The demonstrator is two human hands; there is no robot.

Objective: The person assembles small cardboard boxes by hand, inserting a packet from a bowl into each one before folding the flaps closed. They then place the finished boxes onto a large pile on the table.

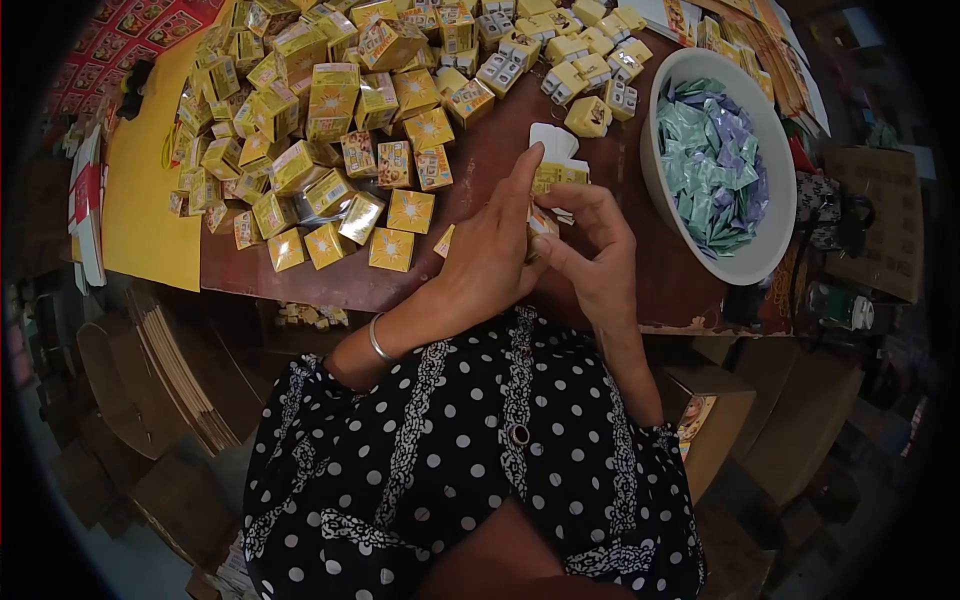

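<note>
Between my hands is a small yellow-and-white carton [541, 222], mostly hidden by the fingers. My left hand [492, 243] stands edge-on against its left side, fingers long and close together. On the other side, my right hand [597, 236] pinches the carton between thumb and bent forefinger. Just beyond the fingertips lie several flat yellow-and-white carton pieces [556, 173] with white flaps. A small yellow piece [445, 241] peeks out beside my left wrist.
Left and ahead is a big heap of finished yellow boxes [333, 100], some glossy. Yellow cartons with white ends [590, 70] lie at the back. At right stands a white bowl [652, 165] of green and purple sachets [710, 160]. Cardboard boxes [720, 410] sit below the red-brown table [660, 290].
</note>
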